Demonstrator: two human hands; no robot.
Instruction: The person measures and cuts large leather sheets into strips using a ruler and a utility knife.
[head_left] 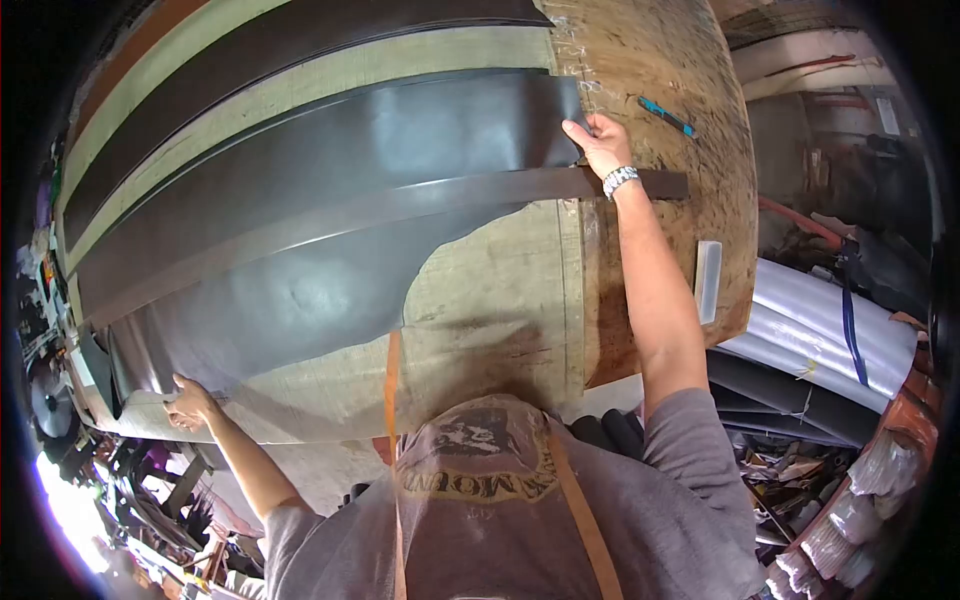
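A large dark brown leather sheet (310, 285) with an irregular lower edge is spread over the table. Across it runs a long dark straight strip (440, 193), its right end reaching past the leather onto bare wood. At the sheet's upper right corner, my right hand (604, 148), a metal-banded watch at the wrist, pinches the leather between thumb and fingers, with the corner lifted slightly. Down at the lower left, my left hand (190, 405) is closed at the leather's near edge, thumb uppermost, its fingers partly hidden.
A blue utility knife (667, 117) lies on the worn wooden board (650, 60) to the right. Near the board's edge is a pale flat block (708, 282). More dark leather (300, 45) stretches along the far side. Silvery rolls (830, 320) stand beyond the table's right end.
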